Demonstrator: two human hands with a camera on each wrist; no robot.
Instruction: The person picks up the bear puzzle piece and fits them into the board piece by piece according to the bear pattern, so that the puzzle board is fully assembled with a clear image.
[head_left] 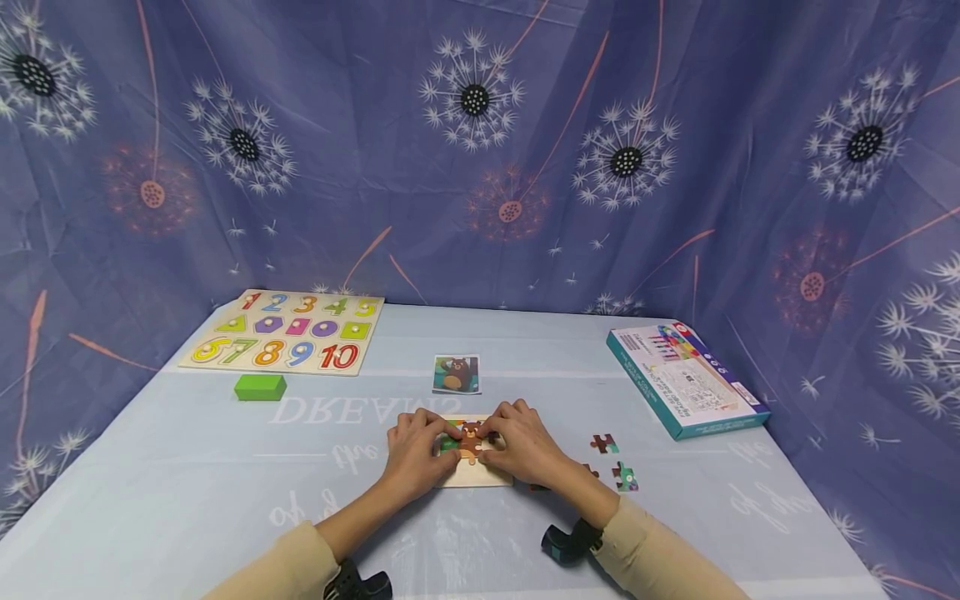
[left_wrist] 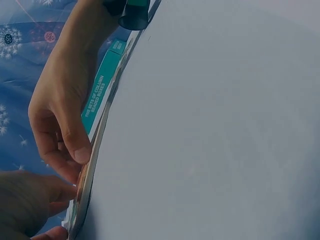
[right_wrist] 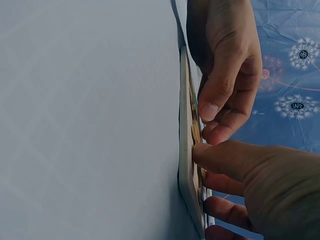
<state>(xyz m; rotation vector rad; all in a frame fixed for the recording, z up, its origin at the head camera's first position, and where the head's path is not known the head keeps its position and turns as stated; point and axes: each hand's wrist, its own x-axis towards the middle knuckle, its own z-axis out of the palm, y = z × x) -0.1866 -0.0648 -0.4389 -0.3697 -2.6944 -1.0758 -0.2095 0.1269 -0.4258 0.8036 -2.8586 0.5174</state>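
Observation:
A small wooden puzzle board (head_left: pixel 474 477) lies on the table in front of me, with brown bear puzzle pieces (head_left: pixel 471 442) and green ones on it. My left hand (head_left: pixel 415 451) holds the bear piece at its left side between thumb and forefinger. From the right, the thumb and forefinger of my right hand (head_left: pixel 525 442) hold the bear pieces too. In the right wrist view the thumbs and fingertips meet over the board (right_wrist: pixel 186 150), low against the tabletop. Fingers partly hide the pieces, so their exact fit cannot be seen.
Several loose puzzle pieces (head_left: pixel 625 477) lie right of the board, some behind my right forearm. A bear picture card (head_left: pixel 456 374) lies beyond it. At the left are a green block (head_left: pixel 260 387) and a number board (head_left: pixel 281 340); a teal box (head_left: pixel 686 379) stands at the right.

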